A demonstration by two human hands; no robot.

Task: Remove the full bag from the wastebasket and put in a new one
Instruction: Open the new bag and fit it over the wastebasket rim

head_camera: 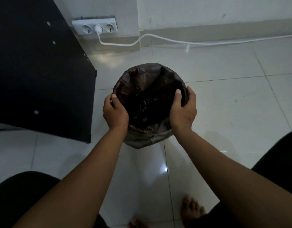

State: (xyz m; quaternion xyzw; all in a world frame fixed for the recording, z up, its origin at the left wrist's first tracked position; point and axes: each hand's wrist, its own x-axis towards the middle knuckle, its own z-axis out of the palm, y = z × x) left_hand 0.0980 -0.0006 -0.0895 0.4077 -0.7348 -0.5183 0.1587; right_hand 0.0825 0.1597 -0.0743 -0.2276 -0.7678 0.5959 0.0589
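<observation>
A round wastebasket (142, 140) stands on the tiled floor, lined with a dark brownish bag (146, 76) whose edge is folded over the rim. The inside looks dark, and I cannot make out what lies in it. My left hand (114, 111) grips the bag at the rim's left side, thumb on the edge. My right hand (183, 109) clasps the bag over the rim's right side, with the thumb inside the opening. No second bag is in view.
A black cabinet panel (40, 71) stands close to the basket's left. A white socket strip (95, 27) on the wall holds a plug, and its white cable (174, 41) runs right along the baseboard. My knees and bare feet (191, 211) are at the bottom.
</observation>
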